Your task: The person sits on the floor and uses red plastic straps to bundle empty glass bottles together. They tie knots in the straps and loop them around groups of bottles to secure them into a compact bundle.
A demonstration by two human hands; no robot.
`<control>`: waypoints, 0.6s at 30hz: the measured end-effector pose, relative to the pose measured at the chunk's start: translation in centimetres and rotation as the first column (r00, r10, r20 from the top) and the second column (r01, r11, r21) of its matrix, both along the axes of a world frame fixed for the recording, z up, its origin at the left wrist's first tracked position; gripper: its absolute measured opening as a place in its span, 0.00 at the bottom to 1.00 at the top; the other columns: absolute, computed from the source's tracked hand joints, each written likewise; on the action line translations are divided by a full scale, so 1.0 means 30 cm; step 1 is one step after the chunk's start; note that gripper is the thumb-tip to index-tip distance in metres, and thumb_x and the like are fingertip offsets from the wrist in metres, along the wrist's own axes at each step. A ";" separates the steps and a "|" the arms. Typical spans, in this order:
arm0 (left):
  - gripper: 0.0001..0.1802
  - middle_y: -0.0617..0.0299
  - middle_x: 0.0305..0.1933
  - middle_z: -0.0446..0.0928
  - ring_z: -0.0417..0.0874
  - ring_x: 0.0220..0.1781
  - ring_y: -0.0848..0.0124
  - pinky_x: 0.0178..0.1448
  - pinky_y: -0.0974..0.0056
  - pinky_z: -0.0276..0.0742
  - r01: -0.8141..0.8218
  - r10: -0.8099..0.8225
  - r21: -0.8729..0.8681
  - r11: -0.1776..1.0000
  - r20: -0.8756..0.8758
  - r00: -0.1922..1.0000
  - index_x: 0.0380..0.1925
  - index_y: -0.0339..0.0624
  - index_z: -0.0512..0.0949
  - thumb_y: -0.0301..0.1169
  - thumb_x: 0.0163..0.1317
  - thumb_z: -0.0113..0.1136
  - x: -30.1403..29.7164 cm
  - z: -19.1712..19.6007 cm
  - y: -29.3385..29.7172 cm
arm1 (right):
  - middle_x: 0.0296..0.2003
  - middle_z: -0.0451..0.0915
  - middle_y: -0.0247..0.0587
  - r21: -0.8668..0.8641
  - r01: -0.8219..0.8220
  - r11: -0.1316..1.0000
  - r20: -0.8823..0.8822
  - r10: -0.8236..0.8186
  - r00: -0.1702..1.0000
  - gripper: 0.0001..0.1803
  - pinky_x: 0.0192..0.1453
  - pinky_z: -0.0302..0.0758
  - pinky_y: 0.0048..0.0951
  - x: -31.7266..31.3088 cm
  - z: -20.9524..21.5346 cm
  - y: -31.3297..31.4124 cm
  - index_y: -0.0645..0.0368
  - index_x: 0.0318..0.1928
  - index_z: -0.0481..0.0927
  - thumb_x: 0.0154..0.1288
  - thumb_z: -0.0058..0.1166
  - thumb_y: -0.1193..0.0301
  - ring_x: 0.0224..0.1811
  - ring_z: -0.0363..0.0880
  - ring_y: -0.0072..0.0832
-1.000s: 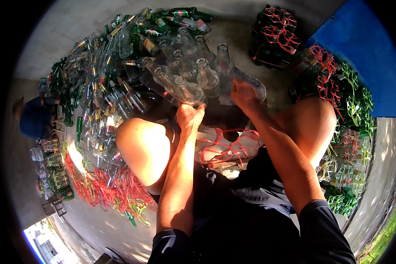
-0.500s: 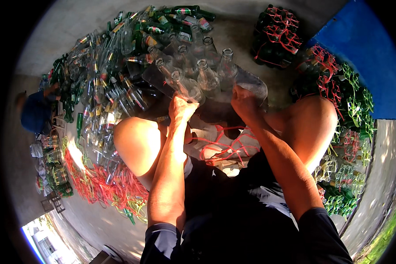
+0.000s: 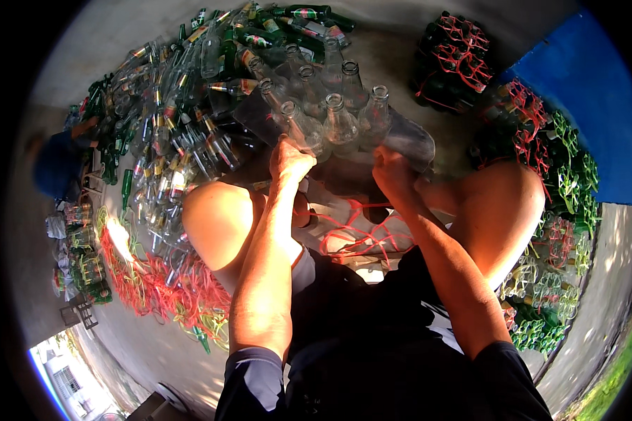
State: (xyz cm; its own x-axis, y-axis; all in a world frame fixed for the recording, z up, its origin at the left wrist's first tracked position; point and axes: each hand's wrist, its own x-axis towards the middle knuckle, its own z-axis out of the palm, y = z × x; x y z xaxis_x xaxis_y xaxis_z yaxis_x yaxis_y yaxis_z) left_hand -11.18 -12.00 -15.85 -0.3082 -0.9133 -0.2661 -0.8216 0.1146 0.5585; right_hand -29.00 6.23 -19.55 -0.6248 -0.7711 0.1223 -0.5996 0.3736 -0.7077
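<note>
From up here the biggest change I see is that the cluster of clear glass bottles with open necks (image 3: 333,119) sits a little higher and farther from me than a second ago, lifted off the lap between the bare knees; I judge the group is being gathered up as one unit. My left hand (image 3: 290,158) has slid up from the near side to grip the left end of the cluster, fingers closed on a bottle body, and my right hand (image 3: 393,172) is clamped on the right end, under the large clear bottle lying on its side (image 3: 411,140); the two hands are apart, one at each end. The bottles look empty, as far as I can tell through the glare. To the far left spreads the big heap of loose green and clear glass bottles (image 3: 182,112), unchanged, also seemingly empty. At far right stand dark bundles of bottles tied with red cord (image 3: 456,59), with more bundles bound in green cord (image 3: 562,189) along the blue wall (image 3: 583,98). Near my lap lies a tangle of red plastic cord (image 3: 358,231), and a larger pile of red and yellow cords (image 3: 161,288) lies on the left ground.
</note>
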 end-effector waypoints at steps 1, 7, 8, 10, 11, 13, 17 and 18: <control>0.30 0.40 0.52 0.86 0.87 0.59 0.47 0.62 0.53 0.83 -0.014 0.014 -0.002 1.000 -0.009 1.000 0.53 0.36 0.77 0.34 0.50 0.73 0.006 -0.010 0.002 | 0.32 0.85 0.58 -0.020 -0.016 1.000 -0.007 0.016 1.000 0.07 0.39 0.81 0.51 0.000 -0.006 -0.002 0.58 0.42 0.84 0.67 0.54 0.74 0.37 0.86 0.58; 0.32 0.39 0.53 0.86 0.86 0.60 0.45 0.64 0.51 0.82 -0.031 0.030 -0.018 0.999 -0.016 0.999 0.57 0.36 0.74 0.34 0.52 0.72 -0.005 -0.006 0.044 | 0.32 0.85 0.58 -0.090 -0.056 0.994 -0.074 0.049 0.996 0.05 0.39 0.80 0.51 -0.023 -0.026 -0.020 0.58 0.40 0.83 0.68 0.54 0.73 0.37 0.84 0.59; 0.32 0.39 0.53 0.86 0.86 0.60 0.44 0.64 0.51 0.82 -0.032 0.031 -0.030 0.999 -0.017 0.999 0.57 0.36 0.74 0.34 0.52 0.72 -0.001 -0.001 0.052 | 0.32 0.85 0.58 -0.071 -0.053 0.996 -0.071 0.048 0.996 0.05 0.40 0.81 0.51 -0.025 -0.027 -0.025 0.58 0.39 0.83 0.68 0.54 0.73 0.37 0.84 0.59; 0.32 0.39 0.54 0.85 0.86 0.60 0.44 0.64 0.51 0.82 -0.033 0.032 -0.054 0.998 -0.023 0.999 0.57 0.36 0.74 0.34 0.51 0.72 0.002 -0.005 0.060 | 0.33 0.85 0.58 -0.083 -0.032 0.996 -0.084 0.025 0.996 0.05 0.41 0.81 0.51 -0.027 -0.030 -0.036 0.58 0.38 0.83 0.68 0.54 0.72 0.38 0.85 0.59; 0.33 0.39 0.54 0.85 0.86 0.60 0.44 0.64 0.51 0.82 -0.030 0.029 -0.044 0.999 -0.025 0.999 0.57 0.36 0.74 0.34 0.51 0.73 0.003 -0.006 0.061 | 0.33 0.85 0.57 -0.088 -0.021 0.996 -0.091 0.013 0.996 0.06 0.41 0.81 0.51 -0.029 -0.032 -0.040 0.58 0.38 0.83 0.68 0.54 0.72 0.38 0.85 0.58; 0.33 0.38 0.55 0.85 0.86 0.60 0.44 0.64 0.50 0.82 -0.027 0.026 -0.023 0.999 -0.024 0.999 0.57 0.36 0.74 0.34 0.50 0.73 0.016 -0.010 0.062 | 0.33 0.85 0.57 -0.064 -0.014 0.998 -0.040 0.012 0.999 0.06 0.42 0.81 0.51 -0.024 -0.019 -0.046 0.58 0.37 0.83 0.67 0.54 0.71 0.39 0.85 0.59; 0.34 0.39 0.54 0.85 0.86 0.60 0.43 0.64 0.49 0.82 -0.021 0.020 -0.002 1.000 -0.065 0.998 0.58 0.36 0.73 0.34 0.50 0.74 -0.005 -0.002 0.078 | 0.33 0.84 0.58 -0.104 0.020 0.994 -0.064 -0.027 0.998 0.06 0.42 0.80 0.52 -0.053 -0.040 -0.059 0.59 0.36 0.83 0.66 0.54 0.71 0.39 0.84 0.60; 0.35 0.39 0.54 0.85 0.86 0.60 0.43 0.64 0.49 0.82 -0.020 0.018 -0.028 0.999 -0.063 0.998 0.58 0.36 0.73 0.34 0.49 0.74 0.003 -0.013 0.079 | 0.33 0.84 0.58 -0.107 0.010 0.994 -0.091 -0.020 0.996 0.06 0.42 0.80 0.52 -0.050 -0.038 -0.064 0.59 0.36 0.83 0.66 0.55 0.71 0.39 0.84 0.60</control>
